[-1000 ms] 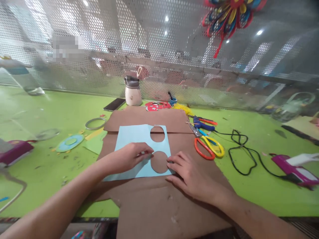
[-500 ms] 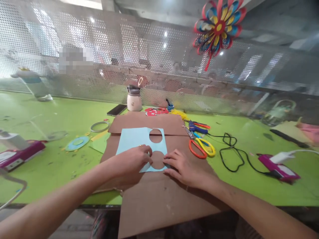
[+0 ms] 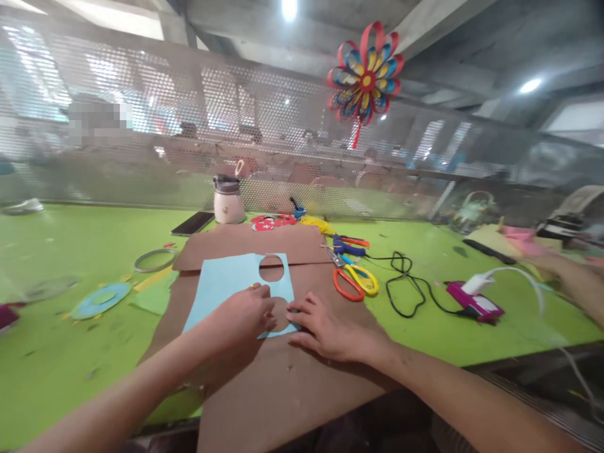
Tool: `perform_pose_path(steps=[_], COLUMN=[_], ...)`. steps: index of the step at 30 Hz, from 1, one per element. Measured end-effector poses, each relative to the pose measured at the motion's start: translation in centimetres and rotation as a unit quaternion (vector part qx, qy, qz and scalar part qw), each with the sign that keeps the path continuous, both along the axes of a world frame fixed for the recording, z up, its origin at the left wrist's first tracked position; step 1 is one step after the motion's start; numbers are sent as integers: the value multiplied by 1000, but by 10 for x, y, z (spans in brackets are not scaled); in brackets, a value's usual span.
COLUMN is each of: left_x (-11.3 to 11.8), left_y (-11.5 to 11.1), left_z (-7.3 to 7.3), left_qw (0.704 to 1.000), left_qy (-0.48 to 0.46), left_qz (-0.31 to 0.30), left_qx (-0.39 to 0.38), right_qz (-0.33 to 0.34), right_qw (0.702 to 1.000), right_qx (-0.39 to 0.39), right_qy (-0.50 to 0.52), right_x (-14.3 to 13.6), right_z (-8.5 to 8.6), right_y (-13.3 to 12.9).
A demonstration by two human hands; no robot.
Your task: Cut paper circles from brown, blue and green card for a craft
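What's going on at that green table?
Someone has both bare hands at a light blue paper sheet with two round holes, lying on brown cardboard. The left hand is over the lower hole; the right hand touches the sheet's right edge. Scissors with red and yellow handles lie to the right, untouched.

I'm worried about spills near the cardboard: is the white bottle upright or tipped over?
Upright. The white bottle stands on its base on the green table, its dark lid at the top.

Near nine o'clock, the edge cuts off a purple plastic block point(image 3: 7, 318); near three, another person's forearm point(image 3: 578, 286). The left hand point(image 3: 249, 311) partly hides the light-blue paper sheet's point(image 3: 226, 277) lower round hole.
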State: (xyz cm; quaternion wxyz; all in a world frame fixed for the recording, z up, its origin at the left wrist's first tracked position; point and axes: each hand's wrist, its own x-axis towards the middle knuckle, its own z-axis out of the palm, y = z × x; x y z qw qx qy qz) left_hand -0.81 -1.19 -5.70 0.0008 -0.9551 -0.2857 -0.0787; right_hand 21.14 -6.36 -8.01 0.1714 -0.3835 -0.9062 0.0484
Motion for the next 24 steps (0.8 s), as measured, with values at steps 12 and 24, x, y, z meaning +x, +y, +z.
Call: perform_pose_path(steps=[12,24], left_x=[8,12], left_y=[-5,-8], left_z=[1,-5], left_qw=[999,995], left_qy=[43,85], left_qz=[9,36], left_qx=[31,27], right_qz=[-16,-358], right_qw=[999,933], right_qx=[29,-13], right_qy=[24,38], right_x=[16,176], right_z=[15,16], right_y=[17,85])
